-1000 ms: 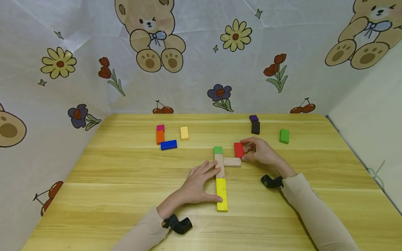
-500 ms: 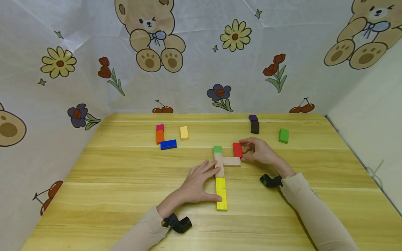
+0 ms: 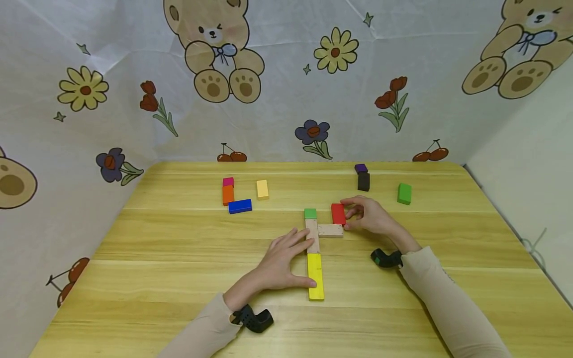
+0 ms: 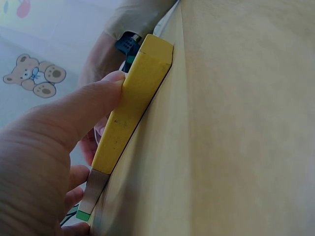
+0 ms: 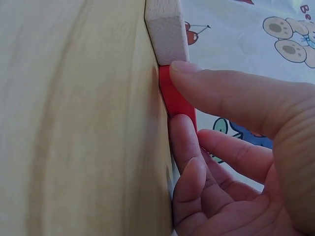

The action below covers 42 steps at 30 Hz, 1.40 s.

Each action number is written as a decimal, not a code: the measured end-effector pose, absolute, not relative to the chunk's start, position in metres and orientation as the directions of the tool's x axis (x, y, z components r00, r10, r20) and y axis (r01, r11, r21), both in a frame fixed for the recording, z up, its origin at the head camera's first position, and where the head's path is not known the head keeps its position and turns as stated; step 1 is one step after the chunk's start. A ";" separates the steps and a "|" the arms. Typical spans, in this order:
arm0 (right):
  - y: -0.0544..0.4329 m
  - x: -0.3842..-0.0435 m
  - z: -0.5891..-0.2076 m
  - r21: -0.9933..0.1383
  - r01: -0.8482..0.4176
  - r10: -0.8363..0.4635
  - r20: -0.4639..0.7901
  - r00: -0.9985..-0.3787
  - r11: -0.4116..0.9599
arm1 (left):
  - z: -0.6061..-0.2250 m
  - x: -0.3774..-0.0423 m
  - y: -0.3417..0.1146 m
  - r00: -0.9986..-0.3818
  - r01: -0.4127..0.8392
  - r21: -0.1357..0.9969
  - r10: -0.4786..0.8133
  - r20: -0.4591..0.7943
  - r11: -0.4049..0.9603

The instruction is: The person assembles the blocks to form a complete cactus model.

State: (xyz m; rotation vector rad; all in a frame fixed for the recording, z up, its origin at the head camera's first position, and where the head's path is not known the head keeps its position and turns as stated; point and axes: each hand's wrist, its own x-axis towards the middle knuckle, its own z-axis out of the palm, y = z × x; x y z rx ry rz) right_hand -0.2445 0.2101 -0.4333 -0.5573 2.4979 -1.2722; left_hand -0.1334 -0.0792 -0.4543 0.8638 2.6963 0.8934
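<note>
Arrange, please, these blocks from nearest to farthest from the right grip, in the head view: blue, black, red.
1. Red block: pinched at the left of the right grip.
2. Black block: beyond it, toward the far edge.
3. Blue block: far to the left.

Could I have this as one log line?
left hand: touches yellow block; right hand: grips red block; red block: against sideways pale block

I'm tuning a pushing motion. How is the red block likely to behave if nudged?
The red block is probably stiff, judging by its straight edges. Lying on a broad flat face, it would likely slide along the table rather than roll or tip. Pushed toward the crosswise plain block it appears to meet, it may shove that along.
</note>
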 end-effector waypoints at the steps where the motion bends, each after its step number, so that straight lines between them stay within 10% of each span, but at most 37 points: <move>1: 0.211 -0.244 -0.432 -0.815 -0.208 -0.459 -0.078 -0.885 0.540 | -0.454 -0.133 -0.079 -0.817 0.474 0.593 0.577 0.020 0.651; 22: 0.337 -0.260 -0.399 -0.800 -0.015 -0.074 -0.037 -0.997 0.599 | -0.454 -0.132 -0.079 -0.818 0.469 0.594 0.574 0.014 0.654; 42: 0.357 -0.273 -0.435 -0.745 0.030 -0.120 -0.147 -0.982 0.666 | -0.451 -0.130 -0.079 -0.817 0.468 0.601 0.577 0.016 0.647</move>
